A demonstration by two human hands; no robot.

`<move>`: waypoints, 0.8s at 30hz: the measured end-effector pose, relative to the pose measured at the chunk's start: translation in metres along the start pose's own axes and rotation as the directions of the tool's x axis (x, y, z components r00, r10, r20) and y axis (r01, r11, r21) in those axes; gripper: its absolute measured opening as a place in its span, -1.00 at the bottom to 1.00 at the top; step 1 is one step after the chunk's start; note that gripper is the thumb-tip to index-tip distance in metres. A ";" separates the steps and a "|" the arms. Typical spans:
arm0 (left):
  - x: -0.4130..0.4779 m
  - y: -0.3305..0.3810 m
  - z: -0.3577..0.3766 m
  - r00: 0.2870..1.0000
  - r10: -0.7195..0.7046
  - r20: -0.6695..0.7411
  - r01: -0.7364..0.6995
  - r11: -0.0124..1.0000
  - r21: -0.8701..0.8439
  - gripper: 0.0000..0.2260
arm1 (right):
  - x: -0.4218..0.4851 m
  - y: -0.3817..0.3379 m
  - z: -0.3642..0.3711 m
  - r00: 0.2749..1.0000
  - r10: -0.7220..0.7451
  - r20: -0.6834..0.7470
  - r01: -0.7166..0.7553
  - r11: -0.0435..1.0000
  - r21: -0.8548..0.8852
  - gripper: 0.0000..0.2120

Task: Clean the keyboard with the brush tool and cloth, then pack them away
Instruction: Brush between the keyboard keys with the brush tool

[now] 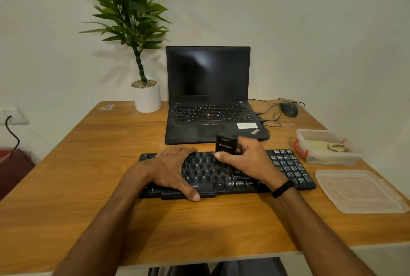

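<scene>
We record a black keyboard (206,171) lying flat on the wooden table (77,176), parallel to the near edge and just in front of an open laptop (208,96) with a dark screen.

The left hand (170,169) lies palm down on the left half of the keyboard. Its fingers are extended across the keys and not clenched, and its thumb sits at the front edge.

The right hand (248,160) grasps the brush tool (225,149), a black upright body. The thumb is on the near face and the fingers wrap the far side. A dark band (282,188) circles that wrist.

The tool's lower end meets the keys near the middle of the keyboard. That end is blurred, so we cannot tell the state of the bristles.

To the right, well apart from the keyboard, stands a clear container (328,159) with a red clasp. The pale cloth (319,145) lies inside it. Its lid (359,191) rests flat on the table nearer the front edge.

At the back we note a potted plant (147,98) left of the laptop and a wired mouse (288,109) to its right
</scene>
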State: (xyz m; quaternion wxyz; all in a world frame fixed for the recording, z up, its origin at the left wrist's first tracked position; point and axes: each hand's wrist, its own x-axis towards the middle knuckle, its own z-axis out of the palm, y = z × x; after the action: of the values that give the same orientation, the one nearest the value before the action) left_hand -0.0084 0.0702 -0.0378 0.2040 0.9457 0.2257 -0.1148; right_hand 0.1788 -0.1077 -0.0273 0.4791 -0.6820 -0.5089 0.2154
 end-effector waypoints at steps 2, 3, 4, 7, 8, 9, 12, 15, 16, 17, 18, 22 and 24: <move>0.000 0.000 0.001 1.000 0.007 0.003 -0.007 1.000 0.013 0.30 | -0.005 0.000 0.000 0.969 0.052 0.240 -0.084 0.988 0.127 -0.69; 0.000 0.000 0.003 1.000 0.009 0.003 -0.009 1.000 0.017 0.30 | -0.008 0.001 0.003 0.960 0.039 0.277 -0.071 0.992 0.103 -0.68; 0.000 -0.001 0.003 1.000 0.008 0.003 -0.008 1.000 0.018 0.29 | -0.007 0.002 0.006 0.969 0.025 0.247 -0.043 0.997 0.066 -0.69; 0.001 -0.001 0.002 1.000 0.004 -0.004 -0.004 1.000 0.010 0.27 | 0.000 0.000 0.004 0.999 -0.031 -0.011 0.030 0.995 -0.100 -0.79; 0.001 -0.001 0.001 1.000 0.004 -0.005 -0.004 1.000 0.009 0.26 | 0.000 0.000 0.002 0.999 -0.032 0.018 0.034 0.996 -0.084 -0.76; 0.001 0.000 0.001 1.000 0.006 -0.003 -0.006 1.000 0.009 0.24 | -0.001 0.000 0.001 0.994 -0.009 0.111 0.014 0.999 -0.040 -0.74; -0.001 0.002 0.002 1.000 0.011 0.000 -0.011 1.000 0.014 0.22 | -0.005 0.000 0.006 0.976 0.029 0.215 -0.023 0.999 -0.030 -0.76; -0.001 0.001 0.001 1.000 0.005 0.001 -0.005 1.000 0.007 0.25 | 0.001 0.000 0.006 1.000 0.013 0.015 -0.010 0.990 -0.140 -0.77; 0.000 0.000 0.000 1.000 0.006 0.002 -0.006 1.000 0.007 0.28 | 0.001 -0.001 0.005 0.998 0.015 0.061 -0.008 0.994 -0.113 -0.76; 0.000 0.000 0.000 1.000 0.009 0.004 -0.009 1.000 0.008 0.32 | 0.000 -0.002 0.005 0.987 0.031 0.157 -0.019 0.997 -0.074 -0.75; 0.001 -0.001 0.001 1.000 0.014 0.005 -0.014 1.000 0.009 0.33 | -0.003 -0.003 0.006 0.968 0.043 0.246 -0.033 0.998 -0.044 -0.74; -0.002 0.001 0.001 1.000 0.008 0.006 -0.008 1.000 0.002 0.24 | 0.001 -0.001 0.005 0.996 0.050 0.079 -0.041 0.993 -0.110 -0.67; -0.002 0.002 -0.002 1.000 0.005 0.001 -0.005 1.000 0.008 0.26 | 0.003 0.000 0.002 0.987 0.070 0.147 -0.068 0.997 -0.024 -0.68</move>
State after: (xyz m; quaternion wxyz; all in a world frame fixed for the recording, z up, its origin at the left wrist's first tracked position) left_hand -0.0089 0.0693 -0.0346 0.2004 0.9471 0.2227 -0.1154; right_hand 0.1784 -0.1041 -0.0271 0.4261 -0.6858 -0.5210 0.2769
